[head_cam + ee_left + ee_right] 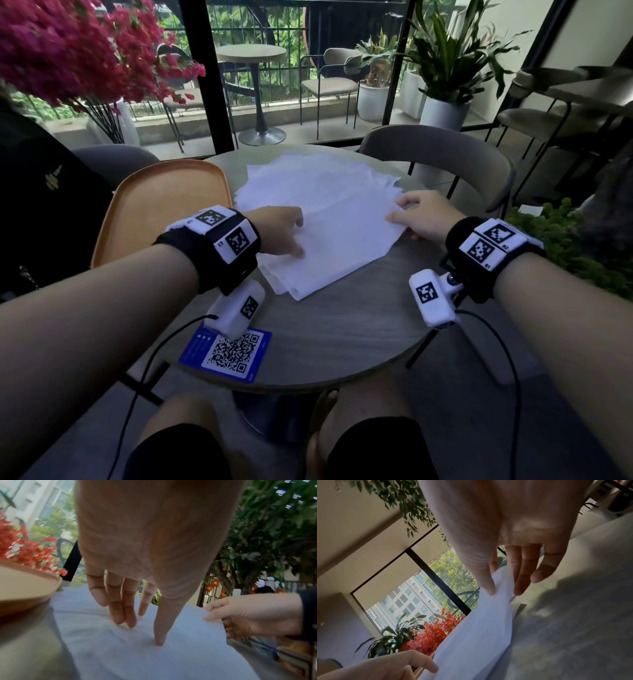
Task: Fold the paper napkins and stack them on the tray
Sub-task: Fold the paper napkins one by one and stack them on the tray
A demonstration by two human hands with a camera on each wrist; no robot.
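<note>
A loose pile of white paper napkins [318,192] lies spread over the middle of the round table. My left hand [284,233] presses straight fingers and thumb down on the top napkin [154,653] near its left side. My right hand [411,216] pinches the right edge of that top napkin [488,615] between thumb and fingers and lifts it slightly. An orange tray [154,205] sits at the table's left, holding nothing visible; its rim [34,588] shows in the left wrist view.
A blue QR-code card [227,353] lies near the table's front edge. A grey chair [438,150] stands behind the table on the right, another chair [113,161] at the left. Pink flowers [75,51] hang at the upper left.
</note>
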